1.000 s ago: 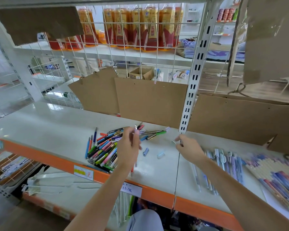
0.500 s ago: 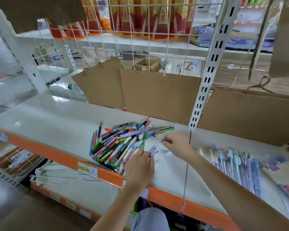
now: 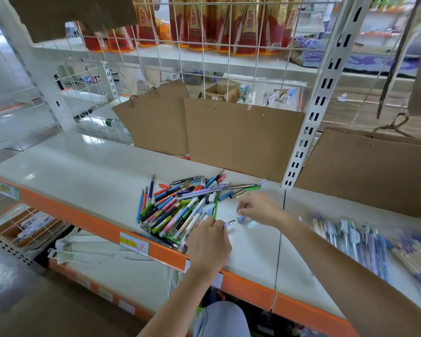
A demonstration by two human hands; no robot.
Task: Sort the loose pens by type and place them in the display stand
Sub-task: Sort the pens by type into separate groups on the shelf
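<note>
1. Bright, even daylight is coming in from 10 o'clock; glare is showing on the white shelf (image 3: 66, 164).
2. Shadows are staying soft.
3. Wide-angle bending is warping the edges.
4. Motion blur is smearing the sorted pens (image 3: 355, 242) at 3 o'clock.

red drink bottles (image 3: 193, 23) on top shelf: gold labels say 东鹏 | price tag (image 3: 134, 243) on orange shelf edge (image 3: 66, 211): red 元, other marks too blurry | nothing else readable

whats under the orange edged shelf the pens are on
A lower shelf with clear plastic pieces and a wire basket. Farther right, the upper shelf hides it.
</note>
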